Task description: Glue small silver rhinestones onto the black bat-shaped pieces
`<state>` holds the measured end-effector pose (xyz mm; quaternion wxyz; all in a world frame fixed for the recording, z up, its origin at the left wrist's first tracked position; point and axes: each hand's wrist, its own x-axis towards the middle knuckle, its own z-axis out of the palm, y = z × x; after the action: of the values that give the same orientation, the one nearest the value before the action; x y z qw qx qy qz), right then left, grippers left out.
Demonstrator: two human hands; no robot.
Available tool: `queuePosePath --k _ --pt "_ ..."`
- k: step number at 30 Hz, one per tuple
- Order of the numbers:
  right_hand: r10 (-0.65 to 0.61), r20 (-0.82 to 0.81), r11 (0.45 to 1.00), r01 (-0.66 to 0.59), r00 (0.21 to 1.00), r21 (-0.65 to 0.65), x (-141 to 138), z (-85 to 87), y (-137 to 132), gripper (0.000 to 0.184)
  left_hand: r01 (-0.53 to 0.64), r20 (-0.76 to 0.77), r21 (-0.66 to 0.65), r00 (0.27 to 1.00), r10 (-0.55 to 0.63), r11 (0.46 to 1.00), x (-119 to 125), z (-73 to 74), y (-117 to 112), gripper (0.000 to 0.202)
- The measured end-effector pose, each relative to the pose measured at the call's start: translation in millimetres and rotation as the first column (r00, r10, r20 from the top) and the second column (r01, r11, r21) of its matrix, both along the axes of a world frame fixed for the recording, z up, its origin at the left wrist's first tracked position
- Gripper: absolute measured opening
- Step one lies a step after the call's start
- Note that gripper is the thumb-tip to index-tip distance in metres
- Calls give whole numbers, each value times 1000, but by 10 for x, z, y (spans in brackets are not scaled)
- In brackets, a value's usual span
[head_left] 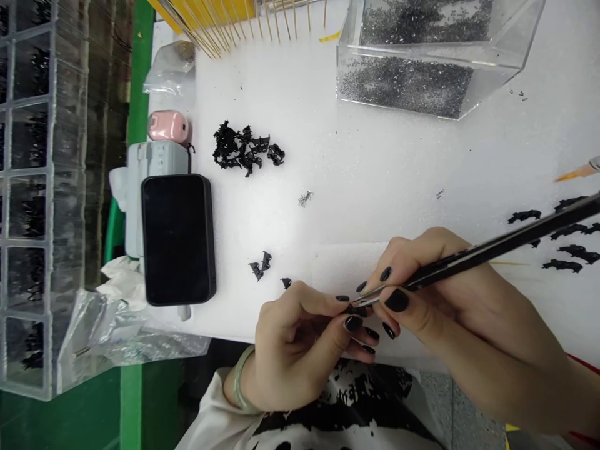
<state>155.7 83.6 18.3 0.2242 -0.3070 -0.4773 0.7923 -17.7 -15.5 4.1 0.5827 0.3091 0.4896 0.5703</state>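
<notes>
My right hand [435, 294] grips a fine paintbrush [473, 255] with a black handle and silver ferrule. The brush tip meets a small black piece [359, 310], mostly hidden, which my left hand [304, 344] pinches between thumb and fingertips. Both hands come together at the table's near edge. Just left of them lie a few small black shaped pieces [260, 265]. Further away is a pile of similar black pieces [241, 149]. A tiny heap of silvery bits [305, 199] rests mid-table. At the right, several longer black pieces [562, 265] are laid in rows.
A clear acrylic box [403, 107] with tiny dark bits stands at the back. Thin wooden sticks [278, 25] poke out beside it. On the left are a black phone-like device [178, 240], a pink case [169, 126], plastic bags and a compartment organizer [50, 169]. An orange-tipped brush [576, 172] is far right.
</notes>
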Motion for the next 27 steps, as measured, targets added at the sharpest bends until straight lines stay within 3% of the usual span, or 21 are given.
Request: queuePosePath --k 14,22,27 --pt "46 -12 993 -45 999 108 -3 -6 35 10 18 21 -4 1000 -18 1000 3 -14 -14 26" --pt "24 -128 994 -37 992 -106 -30 13 44 8 -9 34 -21 999 10 1000 10 -4 11 19" --pt "2 -141 994 -18 990 -107 -61 11 54 9 -7 21 9 1000 6 1000 9 -46 -16 18"
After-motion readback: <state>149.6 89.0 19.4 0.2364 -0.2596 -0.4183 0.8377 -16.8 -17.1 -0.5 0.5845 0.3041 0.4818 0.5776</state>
